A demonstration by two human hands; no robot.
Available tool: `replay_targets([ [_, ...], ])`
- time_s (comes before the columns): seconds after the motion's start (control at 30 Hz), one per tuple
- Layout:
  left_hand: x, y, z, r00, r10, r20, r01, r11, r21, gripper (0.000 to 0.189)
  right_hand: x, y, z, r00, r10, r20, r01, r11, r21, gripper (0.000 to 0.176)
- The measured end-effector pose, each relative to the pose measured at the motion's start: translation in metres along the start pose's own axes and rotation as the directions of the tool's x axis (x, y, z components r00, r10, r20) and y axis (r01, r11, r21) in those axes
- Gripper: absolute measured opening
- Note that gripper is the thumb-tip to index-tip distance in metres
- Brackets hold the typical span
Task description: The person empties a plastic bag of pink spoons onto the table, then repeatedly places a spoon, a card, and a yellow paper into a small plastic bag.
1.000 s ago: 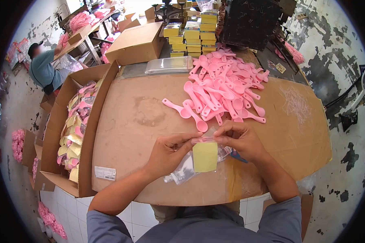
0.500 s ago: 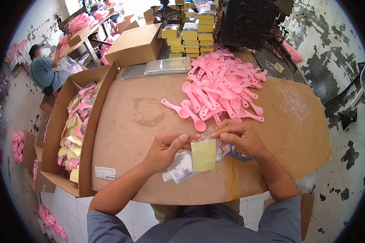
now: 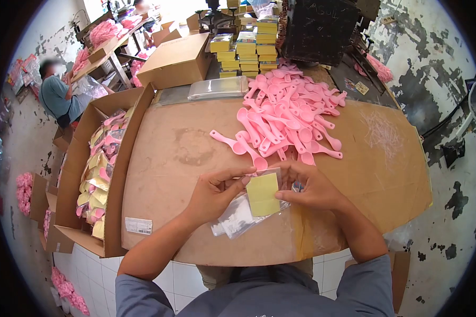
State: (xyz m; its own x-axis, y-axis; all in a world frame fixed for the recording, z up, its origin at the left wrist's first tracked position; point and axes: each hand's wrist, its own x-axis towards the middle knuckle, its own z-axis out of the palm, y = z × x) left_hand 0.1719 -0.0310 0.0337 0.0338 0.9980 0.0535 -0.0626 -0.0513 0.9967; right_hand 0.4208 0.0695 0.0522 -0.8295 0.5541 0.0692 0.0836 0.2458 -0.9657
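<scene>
Between my two hands is a clear plastic bag [image 3: 278, 173] with a yellow card [image 3: 263, 195] in it. My left hand [image 3: 219, 191] pinches the bag's upper left corner between thumb and fingers. On the other side my right hand [image 3: 308, 186] grips its right edge, the thumb lying near the card. Below the card, several flat clear plastic bags [image 3: 234, 219] lie on the cardboard-covered table [image 3: 185, 211]. Just beyond my fingers spreads a large heap of pink plastic spoons [image 3: 291, 113]. A blue printed card behind my right hand is mostly hidden.
At left stands a long open carton [image 3: 122, 174] filled with bagged spoons and yellow cards. Stacks of yellow-edged cards [image 3: 246, 50], a closed cardboard box [image 3: 172, 59] and a packet of clear bags [image 3: 217, 88] line the back. A person [image 3: 61, 95] sits far left.
The bag with the yellow card has risen slightly and tilted. My right hand has shifted from pinching above the bag to holding its right side, with the thumb in front.
</scene>
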Motion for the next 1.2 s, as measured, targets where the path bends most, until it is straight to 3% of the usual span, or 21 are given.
replay_targets([
  [0.1, 0.001, 0.01, 0.017, 0.98, 0.146, -0.134, -0.169, 0.969, -0.179, 0.028, 0.001, 0.017, -0.002, 0.999, -0.04, -0.017, 0.042, 0.991, 0.127, 0.035],
  [0.2, -0.002, 0.008, 0.019, 0.982, 0.155, -0.106, -0.163, 0.983, -0.078, 0.034, 0.001, 0.003, -0.003, 0.997, -0.079, -0.007, 0.079, 0.989, 0.124, 0.032],
  [0.3, -0.002, 0.014, -0.01, 0.972, -0.101, 0.21, 0.086, 0.993, 0.081, 0.046, -0.001, -0.009, 0.002, 0.991, -0.101, -0.093, 0.122, 0.959, 0.256, 0.028],
  [0.37, -0.002, 0.022, -0.037, 0.996, 0.022, 0.081, -0.035, 0.987, 0.157, 0.048, -0.007, -0.019, -0.016, 0.981, -0.113, -0.155, 0.109, 0.994, -0.033, 0.028],
  [0.4, -0.005, 0.02, -0.056, 0.979, 0.203, -0.007, -0.203, 0.972, -0.12, 0.05, -0.01, -0.02, -0.029, 0.975, -0.123, -0.186, 0.09, 0.98, -0.176, 0.028],
  [0.43, -0.007, 0.034, -0.065, 0.946, 0.298, -0.125, -0.323, 0.86, -0.395, 0.052, -0.012, -0.015, -0.044, 0.967, -0.173, -0.185, 0.11, 0.945, -0.309, 0.028],
  [0.5, -0.014, 0.078, -0.075, 0.852, 0.389, -0.349, -0.496, 0.388, -0.777, 0.062, -0.021, -0.023, -0.059, 0.96, -0.083, -0.267, -0.025, 0.925, -0.379, 0.026],
  [0.53, -0.014, 0.074, -0.079, 0.848, 0.363, -0.385, -0.52, 0.432, -0.737, 0.062, -0.026, -0.027, -0.064, 0.95, -0.041, -0.31, -0.095, 0.908, -0.409, 0.026],
  [0.6, -0.011, 0.054, -0.089, 0.828, 0.318, -0.461, -0.559, 0.516, -0.649, 0.063, -0.036, -0.03, -0.071, 0.971, 0.017, -0.24, -0.141, 0.849, -0.51, 0.027],
  [0.63, -0.003, 0.043, -0.077, 0.826, 0.103, -0.554, -0.492, 0.609, -0.622, 0.064, -0.04, -0.03, -0.072, 0.978, 0.055, -0.202, -0.161, 0.813, -0.559, 0.027],
  [0.7, 0.006, 0.003, -0.064, 0.946, 0.166, -0.278, -0.227, 0.952, -0.206, 0.052, -0.042, -0.03, -0.074, 0.993, 0.055, -0.1, -0.106, 0.775, -0.622, 0.031],
  [0.73, 0.008, 0.001, -0.044, 0.974, 0.105, -0.202, -0.092, 0.993, 0.073, 0.042, -0.043, -0.031, -0.074, 0.997, 0.056, -0.048, -0.074, 0.755, -0.652, 0.034],
  [0.77, 0.009, 0.001, -0.023, 0.989, 0.019, -0.144, 0.034, 0.934, 0.356, 0.033, -0.044, -0.029, -0.073, 0.995, 0.086, -0.045, -0.095, 0.762, -0.641, 0.034],
  [0.87, 0.006, -0.006, 0.008, 0.974, 0.223, 0.038, -0.16, 0.562, 0.812, 0.024, -0.046, -0.016, -0.071, 0.984, 0.167, -0.06, -0.17, 0.793, -0.585, 0.037],
  [0.97, 0.01, -0.015, 0.01, 0.952, 0.3, 0.069, -0.23, 0.542, 0.808, 0.022, -0.045, -0.006, -0.073, 0.971, 0.229, -0.069, -0.23, 0.816, -0.53, 0.038],
  [1.07, 0.011, -0.01, 0.008, 0.989, 0.149, 0.02, -0.118, 0.686, 0.718, 0.02, -0.043, -0.004, -0.078, 0.976, 0.213, -0.037, -0.198, 0.813, -0.548, 0.033],
  [1.17, 0.01, -0.008, 0.002, 0.993, 0.117, 0.015, -0.103, 0.793, 0.601, 0.018, -0.045, -0.001, -0.082, 0.991, 0.132, -0.031, -0.127, 0.816, -0.564, 0.028],
  [1.2, 0.01, -0.009, -0.001, 0.998, 0.059, 0.006, -0.054, 0.866, 0.497, 0.017, -0.047, -0.004, -0.084, 0.995, 0.096, -0.028, -0.094, 0.812, -0.576, 0.027],
])
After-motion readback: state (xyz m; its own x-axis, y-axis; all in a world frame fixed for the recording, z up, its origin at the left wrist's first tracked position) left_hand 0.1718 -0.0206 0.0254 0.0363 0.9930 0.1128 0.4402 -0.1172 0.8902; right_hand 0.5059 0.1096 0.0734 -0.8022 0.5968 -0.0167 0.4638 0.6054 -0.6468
